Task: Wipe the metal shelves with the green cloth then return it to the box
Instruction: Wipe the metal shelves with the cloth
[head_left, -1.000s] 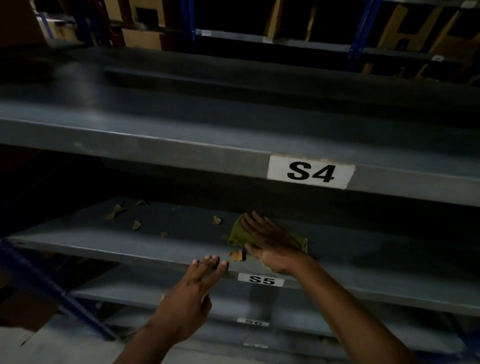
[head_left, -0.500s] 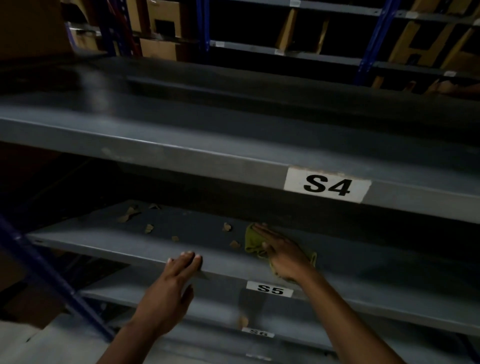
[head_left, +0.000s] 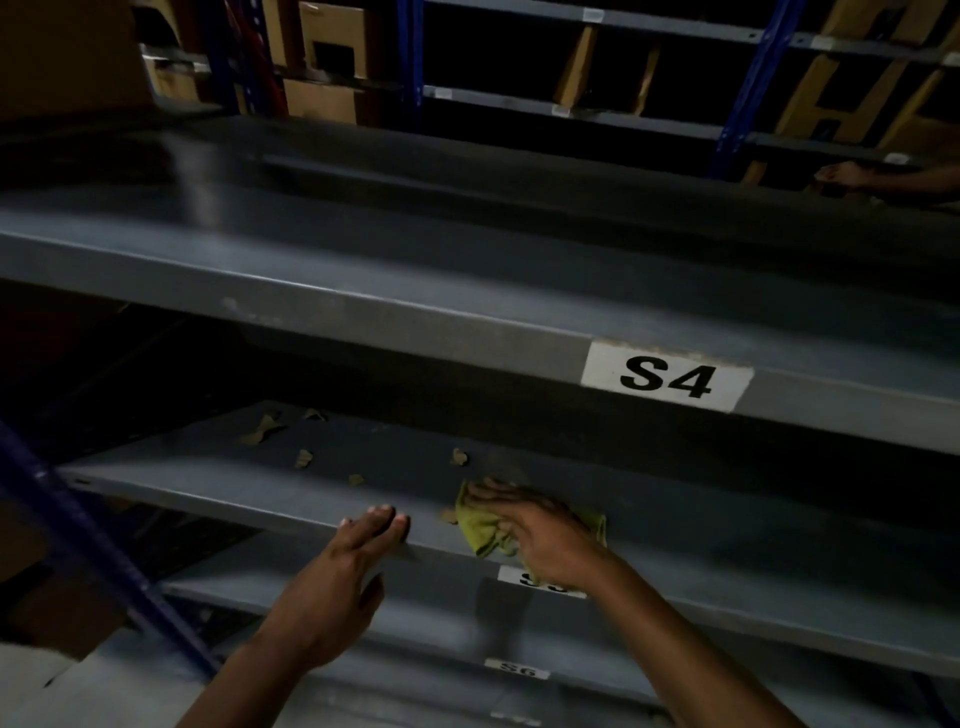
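I see grey metal shelves (head_left: 363, 322), a yellow-green cloth (head_left: 480, 525), white labels (head_left: 666, 378) with black lettering, blue uprights (head_left: 98, 551), tan scraps (head_left: 304, 458) and brown cardboard boxes (head_left: 322, 101).

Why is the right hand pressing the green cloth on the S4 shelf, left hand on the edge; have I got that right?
Not quite: in the head view the right hand presses the cloth on the S5 shelf, below S4. The left hand does rest on its edge.
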